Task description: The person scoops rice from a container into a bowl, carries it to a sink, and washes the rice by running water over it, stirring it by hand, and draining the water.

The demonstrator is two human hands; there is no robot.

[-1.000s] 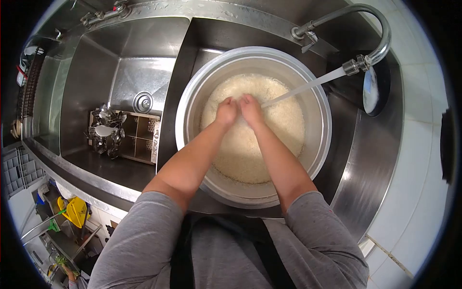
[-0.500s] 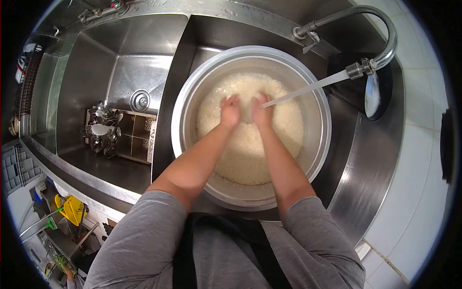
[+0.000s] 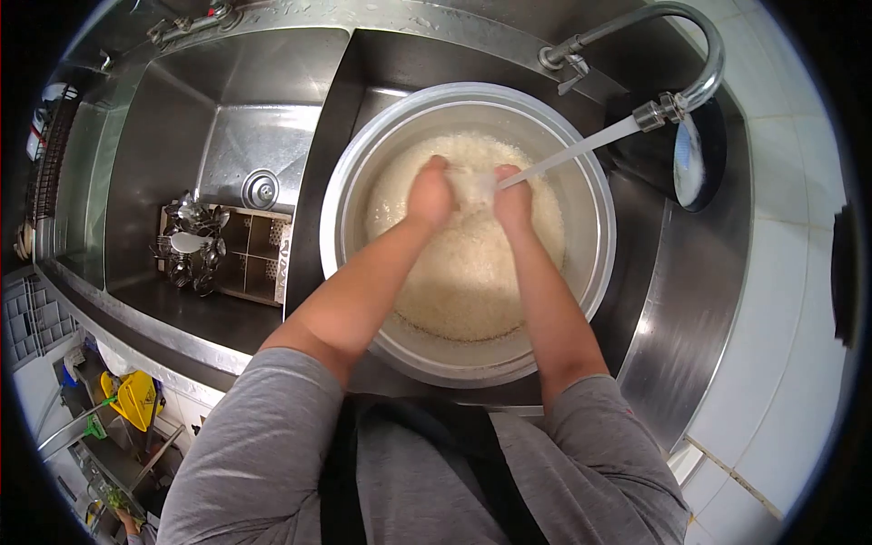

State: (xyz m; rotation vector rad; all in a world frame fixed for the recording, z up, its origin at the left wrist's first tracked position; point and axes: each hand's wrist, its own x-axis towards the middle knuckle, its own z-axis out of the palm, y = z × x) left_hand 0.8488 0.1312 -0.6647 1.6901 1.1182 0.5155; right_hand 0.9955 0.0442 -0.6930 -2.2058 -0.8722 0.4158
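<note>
A big round metal pot stands in the right sink basin and holds rice in cloudy water. Both my hands dip into its far half, a short gap between them. My left hand is on the left, its fingers mostly hidden in the murky water. On the right, my right hand is just as deep, with its fingers blurred and partly under the surface. A stream of water from the curved faucet lands by my right hand.
In the left basin sits a divided cutlery rack with several spoons and forks. A dark container with a white-and-blue object stands right of the pot. A yellow bucket is at the lower left.
My hands have moved slightly apart, the left one turning and sinking its fingers into the water. The water between them looks more stirred. The view has shifted a little.
</note>
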